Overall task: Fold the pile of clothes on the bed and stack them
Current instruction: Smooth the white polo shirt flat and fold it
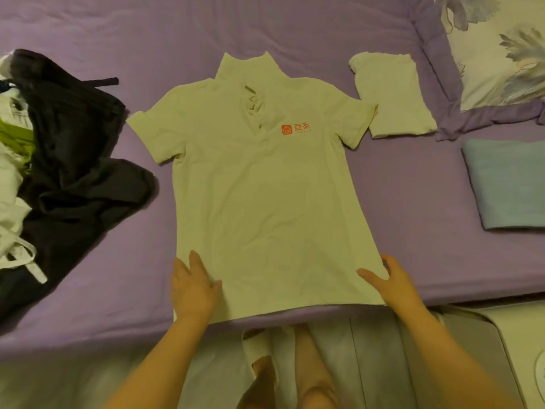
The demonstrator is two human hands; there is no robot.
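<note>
Both hands (193,286) (392,280) cover shirt (259,187) hem corners.

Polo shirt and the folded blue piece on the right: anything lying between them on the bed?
No. In the head view, only bare purple sheet lies between the polo shirt and the folded blue piece. The folded white piece lies farther back.

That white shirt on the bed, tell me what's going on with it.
A person is folding laundry on a purple bed. The white polo shirt lies spread flat, front up, with the left hand and right hand resting open on its bottom hem corners. No fold is made yet. A folded white garment and a folded blue one lie on the right; an unfolded pile with dark clothes waits on the left.
</note>
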